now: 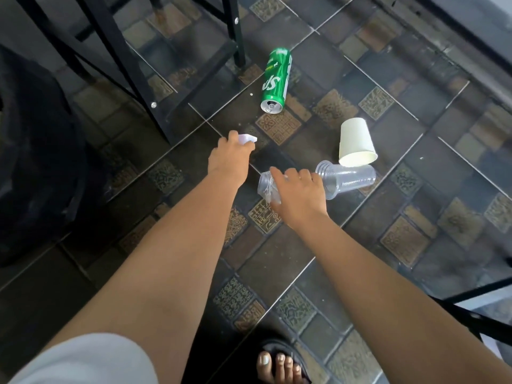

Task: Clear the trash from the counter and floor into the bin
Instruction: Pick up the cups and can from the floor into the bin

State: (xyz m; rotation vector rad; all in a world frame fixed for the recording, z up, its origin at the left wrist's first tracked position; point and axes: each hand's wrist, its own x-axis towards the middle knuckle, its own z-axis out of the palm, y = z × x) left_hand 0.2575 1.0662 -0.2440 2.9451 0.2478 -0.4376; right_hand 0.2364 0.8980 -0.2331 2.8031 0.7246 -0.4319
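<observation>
Trash lies on the patterned tile floor. A green soda can [275, 80] lies on its side at the top centre. A white paper cup [356, 142] lies tipped over to its lower right, and a stack of clear plastic cups [349, 178] lies just below it. My left hand [230, 159] is closed around a small piece of white paper [247, 138], low over the floor. My right hand [297, 192] grips a crumpled clear plastic cup [265, 187], left of the cup stack.
A black bin bag [36, 162] bulges at the left edge. Black metal furniture legs [133, 65] stand at the top left, another black frame [476, 314] at the lower right. My sandalled foot [281, 364] is at the bottom.
</observation>
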